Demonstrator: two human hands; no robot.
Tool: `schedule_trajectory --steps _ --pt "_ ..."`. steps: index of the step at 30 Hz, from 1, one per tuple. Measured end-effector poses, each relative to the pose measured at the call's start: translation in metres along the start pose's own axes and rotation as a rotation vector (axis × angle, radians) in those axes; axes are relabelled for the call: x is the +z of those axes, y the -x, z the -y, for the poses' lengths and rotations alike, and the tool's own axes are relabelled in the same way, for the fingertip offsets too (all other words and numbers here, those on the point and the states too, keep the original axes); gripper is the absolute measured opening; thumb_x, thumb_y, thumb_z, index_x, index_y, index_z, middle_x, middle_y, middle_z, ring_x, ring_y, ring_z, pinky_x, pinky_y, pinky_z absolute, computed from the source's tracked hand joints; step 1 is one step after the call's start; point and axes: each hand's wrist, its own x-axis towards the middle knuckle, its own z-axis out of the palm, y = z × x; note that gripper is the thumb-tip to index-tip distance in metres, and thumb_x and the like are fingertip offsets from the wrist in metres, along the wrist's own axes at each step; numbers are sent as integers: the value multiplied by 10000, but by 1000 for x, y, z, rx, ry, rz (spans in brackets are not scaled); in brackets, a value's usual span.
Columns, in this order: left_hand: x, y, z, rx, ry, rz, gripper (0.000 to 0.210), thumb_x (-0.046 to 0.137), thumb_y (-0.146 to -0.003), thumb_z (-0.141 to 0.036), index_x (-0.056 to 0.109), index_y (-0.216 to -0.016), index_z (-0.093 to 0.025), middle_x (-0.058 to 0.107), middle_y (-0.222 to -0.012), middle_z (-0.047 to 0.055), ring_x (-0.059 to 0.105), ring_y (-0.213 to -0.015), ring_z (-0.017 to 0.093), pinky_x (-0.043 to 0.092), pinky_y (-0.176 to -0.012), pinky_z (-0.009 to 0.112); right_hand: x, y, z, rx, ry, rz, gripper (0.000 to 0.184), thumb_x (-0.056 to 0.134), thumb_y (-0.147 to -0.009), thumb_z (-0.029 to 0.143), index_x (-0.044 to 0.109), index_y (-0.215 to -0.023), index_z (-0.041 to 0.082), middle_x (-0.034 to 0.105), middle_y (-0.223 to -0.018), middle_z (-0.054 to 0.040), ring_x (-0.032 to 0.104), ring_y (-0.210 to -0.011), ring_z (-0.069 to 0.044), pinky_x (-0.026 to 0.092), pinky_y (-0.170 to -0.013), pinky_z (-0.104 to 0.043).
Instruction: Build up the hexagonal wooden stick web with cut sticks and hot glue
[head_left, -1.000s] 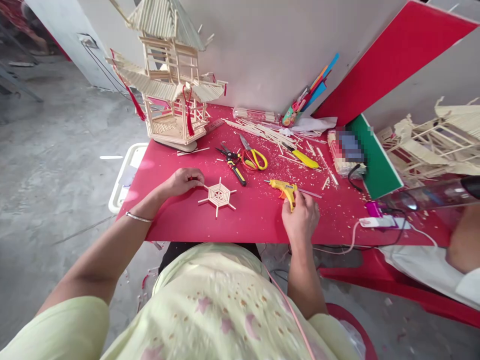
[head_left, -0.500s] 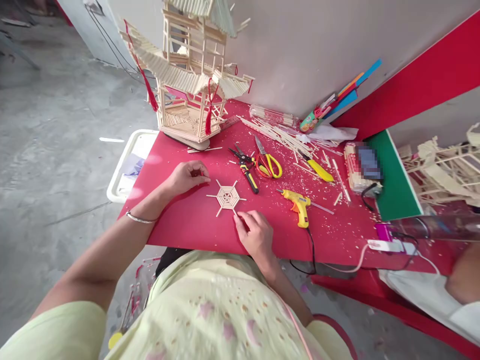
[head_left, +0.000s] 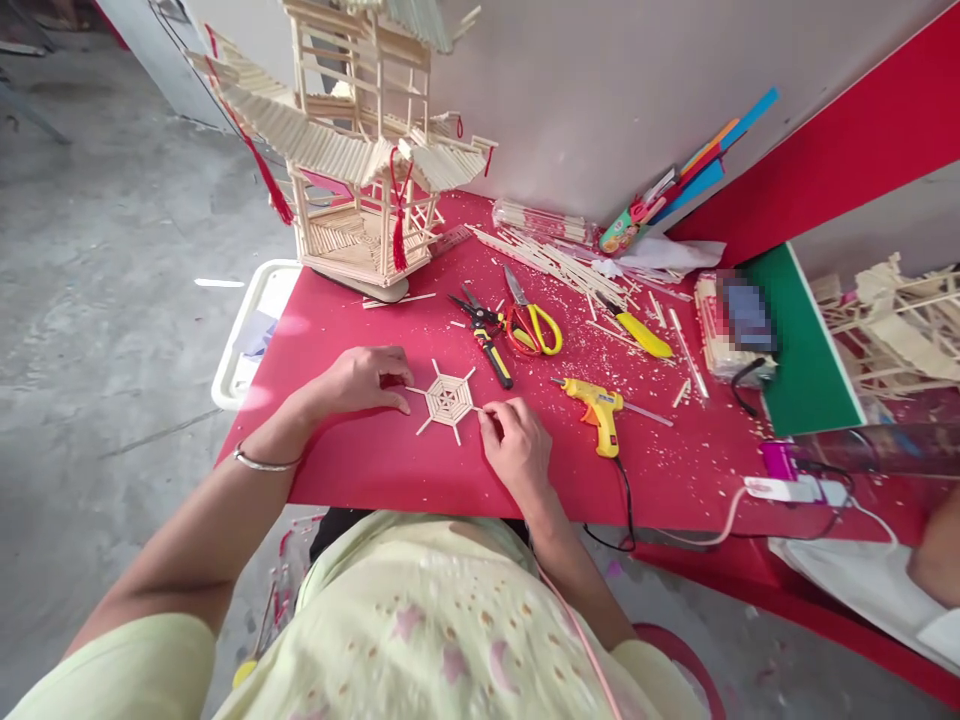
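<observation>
A flat hexagonal web of thin wooden sticks (head_left: 449, 400), with spokes sticking out past its rim, lies on the red table between my hands. My right hand (head_left: 516, 445) pinches the tip of its right spoke between thumb and forefinger. At the opposite side, my left hand (head_left: 367, 380) is curved with thumb and fingers apart, the left spoke's end lying between them. Beyond the web rest black-and-yellow pliers (head_left: 487, 345) and scissors (head_left: 534, 325) with red and yellow handles. A yellow glue gun (head_left: 598, 408) lies right of my right hand.
A stick-built pagoda (head_left: 360, 190) with red tassels stands at the back left. Loose sticks (head_left: 555, 265), a yellow-handled cutter (head_left: 637, 330) and scraps cover the back right. A power strip (head_left: 795, 489) with cables lies at the right; another person's arm (head_left: 937, 550) shows there.
The hexagonal web has turned slightly on the table. My right hand has moved up to its right spoke, and my left hand has come level with the left spoke. The view has shifted slightly.
</observation>
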Motion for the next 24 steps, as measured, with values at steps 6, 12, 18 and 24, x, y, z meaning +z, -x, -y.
schedule_trajectory --steps 6,12,18,24 --pt "10 -1 6 8 -122 -36 277 613 -971 -437 794 -924 -234 738 -945 48 676 -797 150 453 -709 241 -3 4 -1 -39 -49 0 274 544 -1059 411 735 -969 237 706 -929 -67 641 -935 -203 466 -859 -302" --pt "16 -1 14 20 -92 -140 271 613 -970 -430 800 -974 -234 763 -970 62 710 -828 168 504 -753 263 -9 4 -3 -8 -220 -16 354 499 -1075 443 749 -947 229 723 -890 -70 675 -856 -184 500 -812 -296" --pt "14 -6 0 -10 90 -268 292 657 -947 -464 791 -900 -209 762 -888 80 703 -794 189 545 -785 310 -27 -20 7 259 -821 -124 425 523 -1025 592 765 -966 248 638 -695 -2 548 -543 -125 437 -522 -261" --pt "31 -20 -63 -41 448 -127 393 778 -848 -538 769 -785 -150 721 -726 80 634 -630 164 476 -590 284 -51 -88 33 553 -1684 -49 481 563 -953 671 696 -795 236 403 -569 76 271 -426 -69 238 -395 -207"
